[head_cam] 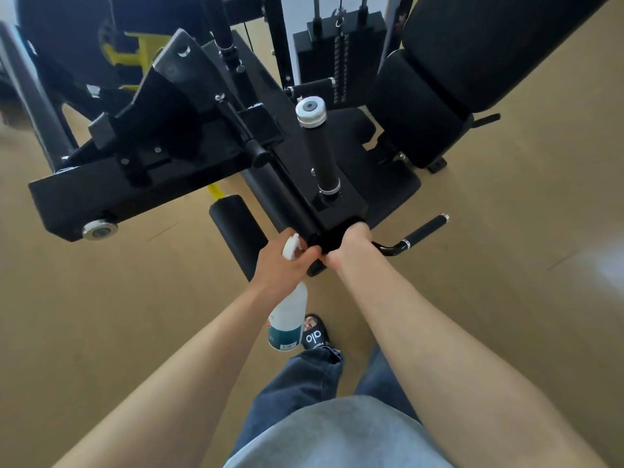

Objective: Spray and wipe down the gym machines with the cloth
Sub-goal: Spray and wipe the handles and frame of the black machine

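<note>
A black gym machine (189, 157) fills the upper half of the head view. My left hand (280, 265) grips the neck of a white spray bottle (287, 319), which hangs downward below the hand. My right hand (347, 244) presses a black cloth (332, 236) against the near end of the machine's black arm, just below the upright peg (320, 153) with a silver cap. The two hands touch each other at the end of that arm. Most of the cloth is hidden under my right hand.
A black foam roller (236, 228) sits left of my hands, a chrome-tipped handle (422, 231) sticks out to the right. A padded seat and backrest (449, 82) stand at upper right, the weight stack (337, 52) behind. Tan floor surrounds; my sandalled foot (315, 332) is below.
</note>
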Tool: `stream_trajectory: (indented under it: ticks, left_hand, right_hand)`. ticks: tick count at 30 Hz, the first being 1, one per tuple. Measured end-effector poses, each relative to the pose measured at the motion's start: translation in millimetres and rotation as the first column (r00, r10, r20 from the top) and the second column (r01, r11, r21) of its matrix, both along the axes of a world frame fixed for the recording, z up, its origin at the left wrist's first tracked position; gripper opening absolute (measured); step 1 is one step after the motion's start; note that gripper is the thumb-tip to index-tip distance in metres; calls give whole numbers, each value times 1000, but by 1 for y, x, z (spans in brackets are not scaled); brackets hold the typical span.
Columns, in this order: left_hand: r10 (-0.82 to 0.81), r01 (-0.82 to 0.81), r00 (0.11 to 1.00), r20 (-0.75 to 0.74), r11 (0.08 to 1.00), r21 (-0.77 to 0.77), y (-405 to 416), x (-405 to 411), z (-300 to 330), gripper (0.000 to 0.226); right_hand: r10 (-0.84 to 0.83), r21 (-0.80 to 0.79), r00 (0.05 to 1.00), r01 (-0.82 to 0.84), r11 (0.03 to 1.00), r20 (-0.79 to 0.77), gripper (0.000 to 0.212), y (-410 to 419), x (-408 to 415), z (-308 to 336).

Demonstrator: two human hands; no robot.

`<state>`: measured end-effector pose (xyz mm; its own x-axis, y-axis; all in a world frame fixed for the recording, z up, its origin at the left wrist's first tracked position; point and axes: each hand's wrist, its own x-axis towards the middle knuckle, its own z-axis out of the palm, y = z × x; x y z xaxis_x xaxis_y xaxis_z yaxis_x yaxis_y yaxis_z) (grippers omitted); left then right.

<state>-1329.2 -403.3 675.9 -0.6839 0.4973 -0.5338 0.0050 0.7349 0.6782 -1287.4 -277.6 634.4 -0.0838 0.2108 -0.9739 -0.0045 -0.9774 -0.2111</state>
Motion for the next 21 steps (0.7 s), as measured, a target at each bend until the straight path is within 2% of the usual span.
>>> stream_trajectory:
  ticks: [4, 6, 9, 12, 14, 18, 21]
  left_hand:
    - [15, -15, 1000, -6, 1000, 14, 6, 2, 4, 27]
    - [-44, 44, 999, 17, 999, 21, 12, 6, 8, 26]
    - [-120, 119, 991, 61, 993, 22, 28, 16, 13, 26]
    - [8, -7, 995, 97, 1000, -10, 37, 20, 9, 28]
    - [105, -102, 987, 125, 994, -27, 39, 25, 4, 33]
    - [304, -294, 946, 114, 951, -98, 54, 50, 8, 37]
    - [361, -349, 927, 107, 930, -114, 68, 73, 14, 36]
  right_hand:
    - [132, -26, 987, -135, 990, -93, 46, 9, 11, 10]
    - [233, 3, 971, -234, 972, -56, 39, 18, 16, 12]
    - [295, 12, 955, -295, 955, -32, 28, 41, 21, 18]
    - [338, -33, 941, -339, 940, -21, 26, 66, 28, 23]
    - [376, -57, 924, -381, 923, -74, 29, 83, 36, 22]
    - [395, 21, 899, -398, 917, -189, 14, 126, 45, 20]
    - [435, 90, 876, -426, 900, -209, 13, 167, 47, 17]
